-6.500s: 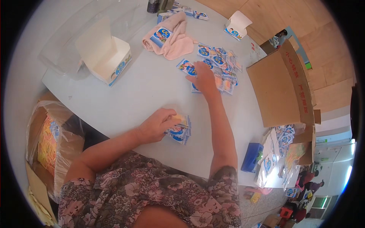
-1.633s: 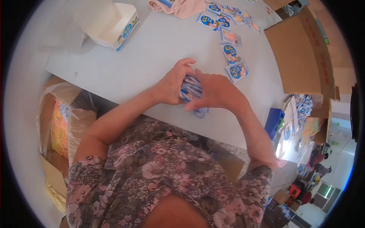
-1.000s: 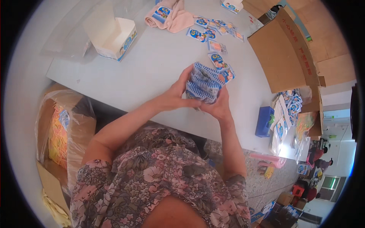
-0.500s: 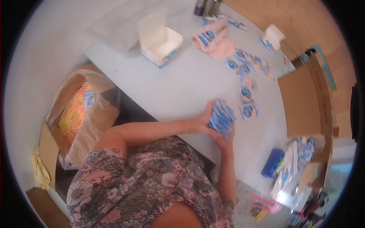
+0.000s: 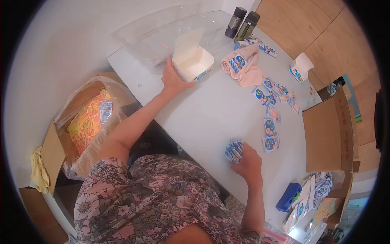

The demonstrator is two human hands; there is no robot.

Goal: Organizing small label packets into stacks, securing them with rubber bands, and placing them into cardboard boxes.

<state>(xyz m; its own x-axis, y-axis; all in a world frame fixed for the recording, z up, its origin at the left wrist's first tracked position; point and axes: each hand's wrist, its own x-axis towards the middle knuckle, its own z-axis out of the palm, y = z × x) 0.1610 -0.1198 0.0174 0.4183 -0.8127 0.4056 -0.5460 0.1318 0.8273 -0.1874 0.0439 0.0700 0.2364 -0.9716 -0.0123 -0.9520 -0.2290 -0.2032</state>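
Right hand (image 5: 248, 163) nearest, closed round bundle of blue-white packets (image 5: 234, 151); bundle sits between thumb and fingers, at hand's left side, above bench (image 5: 203, 118) or touching, cannot tell. Loose packets (image 5: 270, 127) lie beyond right hand, apart from it. Left hand (image 5: 172, 80) farther off, gripping near-left corner of open white box (image 5: 195, 67). Pink cloth (image 5: 252, 67) right of box.

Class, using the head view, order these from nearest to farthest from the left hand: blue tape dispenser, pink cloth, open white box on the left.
1. Open white box: right at the left hand.
2. Pink cloth: to the hand's right.
3. Blue tape dispenser: lower right of view.
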